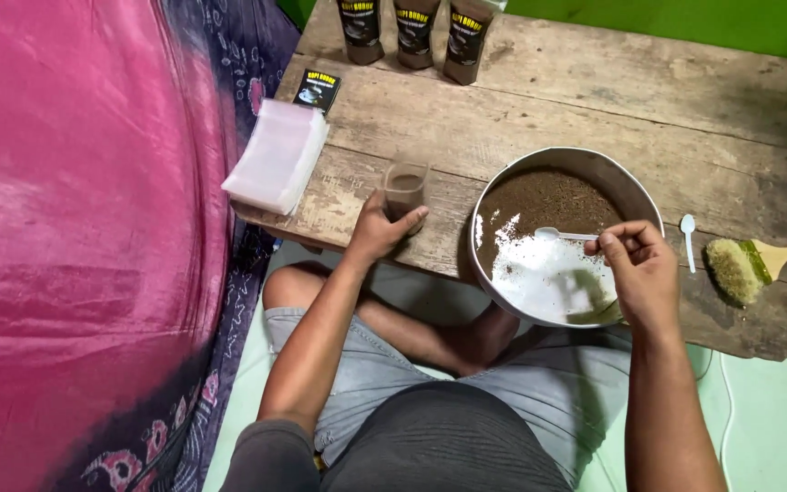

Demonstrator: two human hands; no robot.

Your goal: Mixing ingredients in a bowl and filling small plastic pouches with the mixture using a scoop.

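Head view, looking straight down: the right hand (641, 273) has its fingers pinched together on the handle of a white spoon (562, 234), whose bowl hangs just over the brown powder (548, 199) in the far half of the round metal bowl (635, 193). The near half of that bowl is scraped almost bare and shows white. Left of the bowl, the left hand (377, 230) wraps its fingers and thumb around a small clear pouch (405, 187), held upright on the wooden board (594, 100) with brown powder already in its lower part.

Judging by this, the step in hand looks like spooning powder from bowl to pouch, and the spoon is at the scooping end of it. The next move would call for a level carry leftward over the rim and a steady pouch mouth, or powder lands on the board.

Farther left of the bowl lies a stack of clear empty pouches (277, 155), with a small dark label card (318, 88) beyond it. Three dark filled packets (414, 32) stand at the board's far edge. Right of the bowl lie a second white spoon (688, 239) and a brush (758, 264) with a wooden handle.
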